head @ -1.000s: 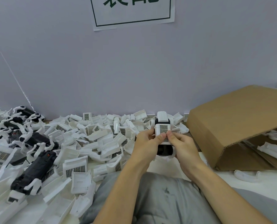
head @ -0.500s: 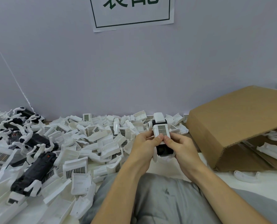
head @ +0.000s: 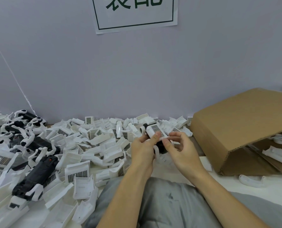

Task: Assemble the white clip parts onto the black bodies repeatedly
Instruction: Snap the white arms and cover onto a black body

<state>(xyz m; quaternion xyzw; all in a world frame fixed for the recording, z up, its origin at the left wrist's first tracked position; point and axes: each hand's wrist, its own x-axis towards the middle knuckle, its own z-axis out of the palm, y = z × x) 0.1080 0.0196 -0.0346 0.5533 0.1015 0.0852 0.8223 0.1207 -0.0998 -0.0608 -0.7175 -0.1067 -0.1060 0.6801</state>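
Near the desk's back edge, left hand [head: 142,148] and right hand [head: 180,149] pinch 1 white clip [head: 155,131] on its black body [head: 161,146]; light, stiff plastic, best held by its sides.

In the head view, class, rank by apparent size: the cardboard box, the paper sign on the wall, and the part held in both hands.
1. cardboard box, though nearer and cut off.
2. paper sign, top cropped.
3. held part, clearly smallest.

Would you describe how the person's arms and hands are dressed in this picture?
Both forearms are bare to the frame's bottom edge, with no sleeves in view. The left hand and right hand wear no gloves, rings or watch. Nails look short.
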